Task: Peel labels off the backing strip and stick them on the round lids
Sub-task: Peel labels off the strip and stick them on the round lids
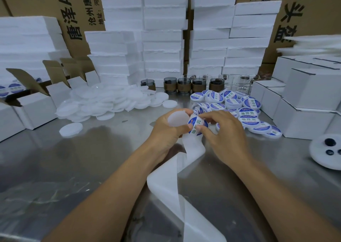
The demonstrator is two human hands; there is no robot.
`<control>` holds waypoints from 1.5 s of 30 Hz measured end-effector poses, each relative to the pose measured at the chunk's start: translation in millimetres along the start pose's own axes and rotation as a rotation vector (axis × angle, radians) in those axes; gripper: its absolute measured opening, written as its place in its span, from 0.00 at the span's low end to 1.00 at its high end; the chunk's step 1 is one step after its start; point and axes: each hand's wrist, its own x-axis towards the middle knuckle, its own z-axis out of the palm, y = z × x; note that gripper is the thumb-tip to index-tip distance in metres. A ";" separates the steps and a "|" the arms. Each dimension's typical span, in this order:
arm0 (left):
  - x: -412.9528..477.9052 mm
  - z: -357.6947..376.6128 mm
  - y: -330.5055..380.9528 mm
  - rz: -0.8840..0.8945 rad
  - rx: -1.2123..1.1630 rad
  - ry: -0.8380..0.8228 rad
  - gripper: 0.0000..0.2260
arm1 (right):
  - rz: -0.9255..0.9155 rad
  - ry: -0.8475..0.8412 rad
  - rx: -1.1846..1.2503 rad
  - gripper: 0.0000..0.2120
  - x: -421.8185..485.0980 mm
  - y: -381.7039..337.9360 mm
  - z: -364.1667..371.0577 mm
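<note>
Head cam: blank round lid (177, 119) gripped in the left hand (166, 132), held above the tabletop (73, 158) mid-scene. Blue label (196, 124) pinched by the right hand (225, 131), right beside the lid's right edge, at the far end of the backing strip (166, 182). Strip trailing lengthwise toward the near side. Probably just a short hop left onto the lid.

fingertips of the left hand (168, 129) and right hand (224, 131) cover much of the label (197, 126), so its print reads only in part. the left palm hides the lower rim of the round lid (177, 119). the backing strip (166, 182) runs off the frame at 6 o'clock. at 4 o'clock the edge cuts a white disc (326, 152). at 2 o'clock a stack of white sheets (313, 45) is blurred.
</note>
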 end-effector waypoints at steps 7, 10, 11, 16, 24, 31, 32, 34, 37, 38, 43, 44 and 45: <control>1.7 2.7 1.4 -0.074 -0.089 0.031 0.11 | -0.054 0.051 0.003 0.05 -1.2 -4.1 -4.0; 2.2 3.1 2.5 -0.087 -0.115 0.081 0.08 | -0.067 0.020 -0.001 0.03 -1.1 -4.8 -4.0; 2.7 2.7 2.1 -0.087 -0.097 0.101 0.08 | -0.076 0.007 -0.009 0.03 -1.1 -5.0 -3.8; 5.1 0.6 0.4 -0.075 -0.023 0.189 0.10 | -0.100 -0.007 0.015 0.04 -2.0 -7.3 -4.3; 8.1 -2.9 -2.4 -0.082 -0.012 0.281 0.09 | 0.094 0.102 0.321 0.07 1.2 -11.6 -2.4; 7.2 -3.9 -1.0 -0.070 -0.039 0.299 0.06 | 0.345 0.267 0.595 0.14 8.9 -8.9 -6.5; 7.2 -4.4 0.1 -0.064 -0.050 0.305 0.05 | 0.392 0.280 0.653 0.15 10.1 -9.4 -7.5; 8.1 -6.9 2.0 -0.056 -0.059 0.320 0.04 | 0.490 0.293 0.795 0.16 12.7 -11.1 -11.7; 9.4 -10.4 4.6 -0.042 -0.085 0.361 0.03 | 0.642 0.237 1.062 0.15 16.6 -14.8 -19.0; 9.4 -11.0 5.9 -0.029 -0.110 0.372 0.04 | 0.674 0.194 1.139 0.14 16.8 -17.4 -20.7; 7.4 -7.8 18.4 -0.049 -0.467 0.190 0.15 | 0.620 -0.077 1.391 0.18 13.4 -31.2 -27.2; 6.5 -6.0 19.7 -0.074 -0.495 0.117 0.20 | 0.580 -0.134 1.404 0.15 12.6 -34.5 -28.5; 5.7 -3.8 20.1 -0.100 -0.484 0.046 0.26 | 0.541 -0.187 1.401 0.10 11.8 -36.9 -29.2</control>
